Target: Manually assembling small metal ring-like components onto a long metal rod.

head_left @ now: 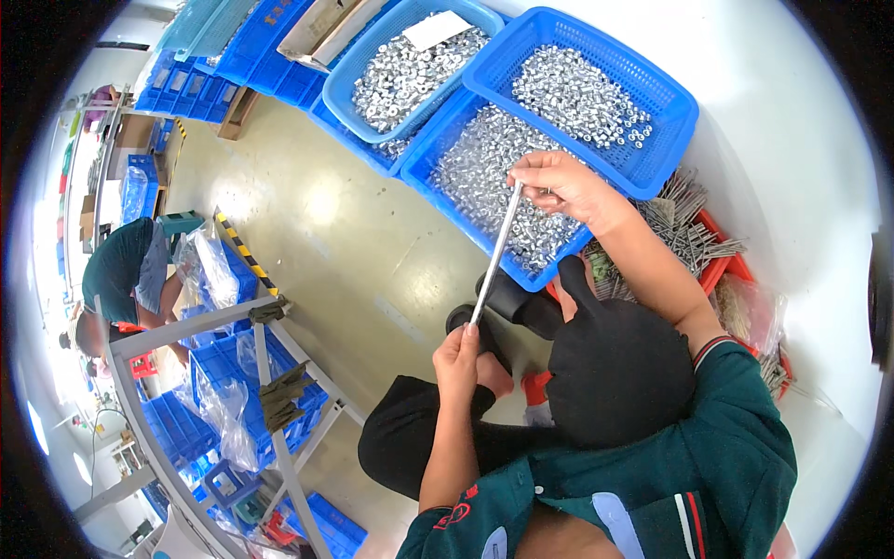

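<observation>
Raised in mid-view: two bare hands, one slim metal rod (498, 250). Ranged beyond: three baskets of small silvery parts, in numbers too great to count, among them one light-blue basket (342, 93) just short of twelve o'clock, topped with a single white card (438, 31); one upper blue basket (666, 154) at one o'clock; and one lower blue basket (533, 277), likewise toward one but closer in, below the right hand (559, 182). Pictured at nine o'clock: one co-worker (116, 265) in dark green, bent low near blue crates. Pinched at the rod's upper end by the right hand's closed thumb and forefinger, with the other fingers loosely curled; gripped at its lower end by the left hand (456, 365), at six o'clock, between closed thumb and fingertips. Slanting from the right fingertips toward half past six, and from the left fingertips toward half past twelve: the same rod. Hard to make out beneath the fingers: both rod ends. Partly hidden under the upper basket: the far side of the lower one. Tangled beyond counting, between two and three o'clock and partly behind the right forearm: thin metal pieces (689, 224) beside red plastic (715, 270). Cut off at eleven o'clock by the lens's dark rim: stacked blue bins.
</observation>
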The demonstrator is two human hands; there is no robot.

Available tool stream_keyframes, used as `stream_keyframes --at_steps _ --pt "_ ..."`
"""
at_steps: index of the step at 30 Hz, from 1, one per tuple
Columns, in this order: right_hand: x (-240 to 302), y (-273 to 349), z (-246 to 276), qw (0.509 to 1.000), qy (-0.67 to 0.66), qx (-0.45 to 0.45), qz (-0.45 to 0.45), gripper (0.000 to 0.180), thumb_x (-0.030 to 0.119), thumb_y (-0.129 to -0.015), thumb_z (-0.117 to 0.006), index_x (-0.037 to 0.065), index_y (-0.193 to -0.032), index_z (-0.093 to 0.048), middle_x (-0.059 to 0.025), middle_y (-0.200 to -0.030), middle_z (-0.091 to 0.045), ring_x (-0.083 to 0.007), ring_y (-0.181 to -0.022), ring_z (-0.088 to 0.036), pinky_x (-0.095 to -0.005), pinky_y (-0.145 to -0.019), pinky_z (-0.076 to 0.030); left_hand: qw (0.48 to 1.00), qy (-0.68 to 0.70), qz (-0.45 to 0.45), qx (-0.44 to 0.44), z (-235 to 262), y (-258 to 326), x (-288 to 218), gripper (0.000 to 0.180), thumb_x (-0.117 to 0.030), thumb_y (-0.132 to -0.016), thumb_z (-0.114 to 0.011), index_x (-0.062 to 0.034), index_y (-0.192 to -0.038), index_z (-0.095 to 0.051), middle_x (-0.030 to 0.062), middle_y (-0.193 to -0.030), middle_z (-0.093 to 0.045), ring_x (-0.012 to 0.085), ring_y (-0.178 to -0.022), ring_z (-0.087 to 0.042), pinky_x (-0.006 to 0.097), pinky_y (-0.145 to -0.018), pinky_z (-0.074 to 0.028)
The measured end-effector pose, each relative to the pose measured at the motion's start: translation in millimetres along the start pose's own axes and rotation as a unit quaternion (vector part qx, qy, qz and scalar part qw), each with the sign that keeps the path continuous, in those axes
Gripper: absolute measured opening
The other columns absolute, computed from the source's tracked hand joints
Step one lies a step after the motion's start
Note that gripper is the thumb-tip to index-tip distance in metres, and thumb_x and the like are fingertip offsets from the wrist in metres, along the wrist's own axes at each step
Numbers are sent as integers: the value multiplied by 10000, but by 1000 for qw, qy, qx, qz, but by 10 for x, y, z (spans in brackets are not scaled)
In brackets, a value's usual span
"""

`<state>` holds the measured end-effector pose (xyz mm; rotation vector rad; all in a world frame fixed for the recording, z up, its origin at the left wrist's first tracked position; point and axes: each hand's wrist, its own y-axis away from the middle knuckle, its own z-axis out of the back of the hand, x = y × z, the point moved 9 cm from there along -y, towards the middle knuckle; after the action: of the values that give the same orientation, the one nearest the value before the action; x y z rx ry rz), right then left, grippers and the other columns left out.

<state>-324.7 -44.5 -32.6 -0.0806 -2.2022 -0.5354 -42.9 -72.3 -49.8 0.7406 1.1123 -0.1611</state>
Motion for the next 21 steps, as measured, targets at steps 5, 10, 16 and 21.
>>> stream_keyframes --at_steps 5,10,16,21 --pt "-88 14 -266 974 -213 76 -6 123 122 -816 -522 27 -881 -565 12 -559 -449 -43 -384 -314 -187 -347 -228 998 35 41 32 -44 32 -9 328 -272 -877 -516 -27 -658 -516 -55 -557 -391 31 -491 -319 195 -435 -244" --pt "-512 94 -428 997 2 64 -42 115 175 -808 -552 61 -807 -568 -4 -607 -508 -49 -406 -380 -189 -344 -233 997 66 12 42 -86 25 -81 321 -280 -884 -494 -52 -660 -509 -44 -529 -402 36 -438 -323 195 -396 -246" --pt "-374 112 -225 997 -40 3 -68 203 186 -846 -524 18 -946 -581 16 -607 -456 -28 -400 -300 -175 -340 -189 997 66 17 20 -71 -13 -85 356 -315 -885 -485 -78 -620 -478 -48 -513 -393 29 -412 -304 183 -379 -218" --pt "-941 185 -594 971 79 163 -154 272 221 -830 -552 70 -1055 -580 23 -585 -466 -22 -400 -325 -163 -346 -218 996 65 60 0 -80 -64 -176 374 -332 -885 -480 -88 -602 -458 -56 -486 -358 24 -390 -276 185 -363 -193"
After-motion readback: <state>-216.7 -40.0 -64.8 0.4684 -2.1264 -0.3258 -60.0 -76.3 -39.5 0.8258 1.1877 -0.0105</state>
